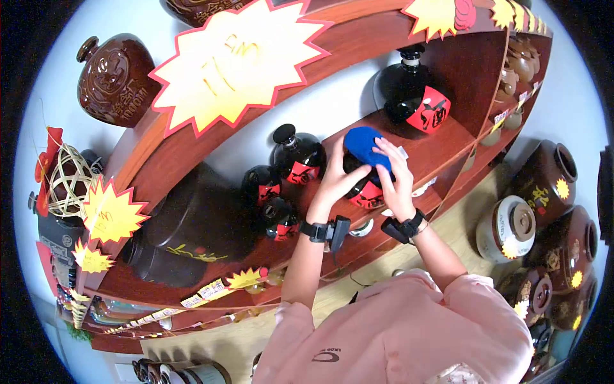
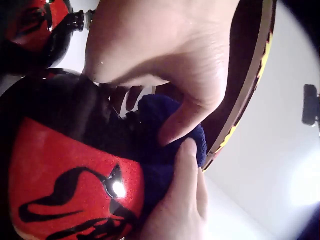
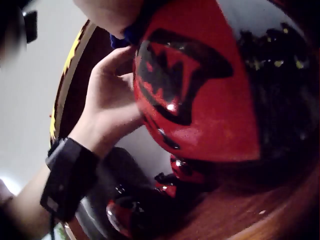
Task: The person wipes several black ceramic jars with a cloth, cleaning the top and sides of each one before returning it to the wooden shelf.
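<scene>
A round black glazed bottle with a red label (image 1: 366,194) stands on the wooden shelf in front of the person. A blue cloth (image 1: 362,142) covers its top. My left hand (image 1: 339,178) grips the cloth from the left, thumb bent over it, while my right hand (image 1: 398,184) holds it from the right with fingers spread across it. In the left wrist view both thumbs meet on the cloth (image 2: 167,117), beside the bottle's shoulder. The bottle's red label (image 3: 195,85) fills much of the right wrist view, and its neck is hidden under cloth and hands.
Smaller black bottles (image 1: 298,153) stand left of the hands, and a larger black bottle (image 1: 412,89) stands behind to the right. A big dark jar (image 1: 198,224) is further left. Starburst price tags (image 1: 236,64) hang along the curved shelf edge. Jars (image 1: 505,229) stand on the floor at right.
</scene>
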`<state>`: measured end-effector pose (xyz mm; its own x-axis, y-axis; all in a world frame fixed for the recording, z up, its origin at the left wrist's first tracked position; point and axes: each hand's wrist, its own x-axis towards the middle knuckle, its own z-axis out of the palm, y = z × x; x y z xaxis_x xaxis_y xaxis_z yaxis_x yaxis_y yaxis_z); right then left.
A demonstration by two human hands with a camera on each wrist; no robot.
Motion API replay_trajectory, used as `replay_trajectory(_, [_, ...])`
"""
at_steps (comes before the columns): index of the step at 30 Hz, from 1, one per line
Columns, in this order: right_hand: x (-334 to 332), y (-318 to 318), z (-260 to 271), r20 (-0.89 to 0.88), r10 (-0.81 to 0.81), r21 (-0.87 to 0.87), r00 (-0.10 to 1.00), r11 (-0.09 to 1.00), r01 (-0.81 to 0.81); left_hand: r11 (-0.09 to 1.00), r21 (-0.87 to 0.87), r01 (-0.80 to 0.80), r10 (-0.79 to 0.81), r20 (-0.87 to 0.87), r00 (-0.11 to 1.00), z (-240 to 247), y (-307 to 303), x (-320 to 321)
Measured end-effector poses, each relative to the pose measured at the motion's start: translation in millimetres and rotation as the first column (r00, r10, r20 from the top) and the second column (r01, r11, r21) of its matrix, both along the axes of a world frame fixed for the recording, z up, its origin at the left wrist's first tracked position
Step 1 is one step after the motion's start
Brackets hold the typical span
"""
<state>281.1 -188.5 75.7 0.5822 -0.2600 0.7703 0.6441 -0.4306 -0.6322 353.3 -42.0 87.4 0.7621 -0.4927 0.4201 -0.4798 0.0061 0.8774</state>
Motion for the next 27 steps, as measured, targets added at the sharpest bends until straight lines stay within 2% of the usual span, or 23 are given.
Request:
replay_trajectory(2, [5.1, 0.4, -3.2, 0.009, 0.006, 0.101, 1.000, 0.995, -0.007, 0.998, -0.060, 0.028, -0.030, -0.032, 0.999, 9.7, -3.0, -0.4])
replay_trajectory(3, [7.4, 2.2, -1.1, 0.001, -0.021, 0.160, 1.000, 0.987, 0.020, 0.999, -0.033, 0.026, -0.026, -0.011, 1.000, 11.6, -2.5, 1.9])
replay_trajectory(5, [9.7, 3.3, 1.1, -0.063, 0.030, 0.285, 0.998, 0.959, -0.011, 0.997, 0.076, 0.011, -0.014, 0.036, 0.999, 16.9, 0.9, 7.4])
replay_trajectory(7, [15.6, 1.9, 0.0, -0.078, 0.087, 0.411, 0.993, 0.911, -0.048, 0.991, 0.137, 0.003, -0.018, 0.103, 0.994, 20.1, 0.4, 15.2])
replay_trajectory(10, [16.1, -5.8, 9.6, -0.211, 0.280, 0.605, 0.937, 0.790, -0.100, 0.966, 0.258, -0.020, -0.024, 0.168, 0.986, 29.4, -1.3, 18.3])
replay_trajectory(13, [21.0, -13.2, 24.1, -0.145, 0.121, 0.268, 0.982, 0.960, -0.079, 0.958, 0.281, -0.051, -0.008, 0.203, 0.979, 33.1, -1.7, 20.8])
replay_trajectory(15, [20.1, -15.5, 37.2, -0.037, 0.067, 0.033, 0.997, 0.997, -0.066, 0.964, 0.264, -0.038, -0.021, 0.217, 0.976, 31.7, 0.6, 24.7])
replay_trajectory(17, [23.8, -18.3, 45.4, 0.014, 0.097, -0.077, 0.995, 0.992, -0.096, 0.980, 0.194, -0.047, 0.005, 0.212, 0.977, 30.0, 2.9, 24.0])
replay_trajectory(20, [29.8, -29.2, 57.5, 0.041, 0.220, -0.282, 0.975, 0.938, -0.200, 0.983, 0.157, -0.091, 0.040, 0.298, 0.954, 42.2, 7.0, 18.2])
replay_trajectory(21, [30.1, -32.2, 60.4, 0.051, 0.271, -0.360, 0.961, 0.903, -0.236, 0.980, 0.120, -0.158, 0.101, 0.384, 0.918, 44.9, 7.3, 17.5])
replay_trajectory(24, [26.0, -35.9, 58.0, 0.106, 0.309, -0.540, 0.945, 0.816, -0.206, 0.952, 0.162, -0.258, 0.166, 0.435, 0.885, 52.6, 10.4, 2.2])
replay_trajectory(25, [24.8, -36.6, 54.9, 0.090, 0.330, -0.474, 0.940, 0.844, -0.251, 0.951, 0.115, -0.288, 0.205, 0.464, 0.862, 54.5, 7.2, -4.2])
replay_trajectory(27, [21.0, -39.7, 43.2, -0.001, 0.295, -0.164, 0.955, 0.942, -0.292, 0.962, 0.072, -0.265, 0.194, 0.506, 0.840, 53.4, 1.6, -8.4])
